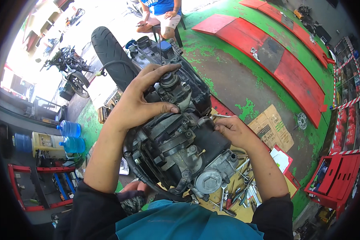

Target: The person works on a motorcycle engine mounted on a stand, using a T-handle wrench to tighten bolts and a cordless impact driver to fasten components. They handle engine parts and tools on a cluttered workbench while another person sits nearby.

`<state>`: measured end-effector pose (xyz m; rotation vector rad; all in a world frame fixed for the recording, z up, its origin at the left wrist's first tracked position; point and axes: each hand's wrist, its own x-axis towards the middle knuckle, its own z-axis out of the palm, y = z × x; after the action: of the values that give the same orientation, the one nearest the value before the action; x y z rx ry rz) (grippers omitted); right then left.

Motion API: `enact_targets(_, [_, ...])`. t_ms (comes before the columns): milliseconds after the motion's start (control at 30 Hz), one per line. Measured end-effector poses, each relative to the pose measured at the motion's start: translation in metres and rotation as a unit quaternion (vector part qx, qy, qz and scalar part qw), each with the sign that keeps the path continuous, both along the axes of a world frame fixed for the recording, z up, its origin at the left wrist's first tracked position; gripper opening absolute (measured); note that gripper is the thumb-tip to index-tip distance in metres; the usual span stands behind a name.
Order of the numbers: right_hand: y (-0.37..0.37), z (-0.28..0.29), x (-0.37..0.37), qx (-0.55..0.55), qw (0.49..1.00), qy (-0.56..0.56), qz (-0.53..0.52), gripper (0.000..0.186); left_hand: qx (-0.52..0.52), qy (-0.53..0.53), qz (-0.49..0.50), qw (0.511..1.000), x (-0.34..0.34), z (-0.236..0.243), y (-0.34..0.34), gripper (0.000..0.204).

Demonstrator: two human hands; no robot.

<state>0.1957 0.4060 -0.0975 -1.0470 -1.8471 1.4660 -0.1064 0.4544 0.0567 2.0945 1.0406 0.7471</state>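
A scooter engine with grey metal casings and black plastic covers stands in front of me. My left hand lies on its upper part. Thumb and fingers curve around a round black-capped part between them. At the engine's right side, my right hand is closed, with thumb and fingers pressed together against the dark casing. What it pinches is hidden. A thin silver rod-like piece shows just beyond those fingers. A large round metal plug sits on the engine's near end.
Several hand tools lie below the engine. A black tyre stands behind it. Flattened cardboard and a red ramp are at right, beside a red tool cabinet. A seated person is at the back.
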Motion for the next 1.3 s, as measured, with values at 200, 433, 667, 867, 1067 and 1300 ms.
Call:
enact_targets(200, [0.002, 0.034, 0.005, -0.005, 0.997, -0.067, 0.028, 0.028, 0.018, -0.004, 0.005, 1.000, 0.000, 0.001, -0.002, 0.094])
enact_targets(433, [-0.003, 0.053, 0.005, 0.033, 0.994, -0.102, 0.021, 0.024, 0.006, 0.001, 0.011, 1.000, -0.001, 0.001, -0.003, 0.095])
enact_targets(667, [0.001, 0.064, 0.008, -0.004, 0.991, -0.130, 0.034, 0.025, 0.013, 0.003, 0.014, 1.000, -0.002, 0.004, -0.005, 0.095])
enact_targets(867, [0.002, 0.076, 0.007, -0.072, 0.984, -0.156, 0.037, 0.030, 0.024, 0.010, 0.013, 1.000, -0.004, 0.002, -0.003, 0.095])
enact_targets(1067, [0.003, 0.085, 0.006, -0.030, 0.979, -0.194, 0.063, 0.025, 0.035, -0.021, 0.018, 0.999, -0.003, 0.002, -0.003, 0.103])
enact_targets(1300, [0.000, 0.080, 0.002, 0.080, 0.975, -0.195, 0.077, 0.031, 0.005, -0.069, 0.000, 0.998, -0.010, -0.003, 0.000, 0.112])
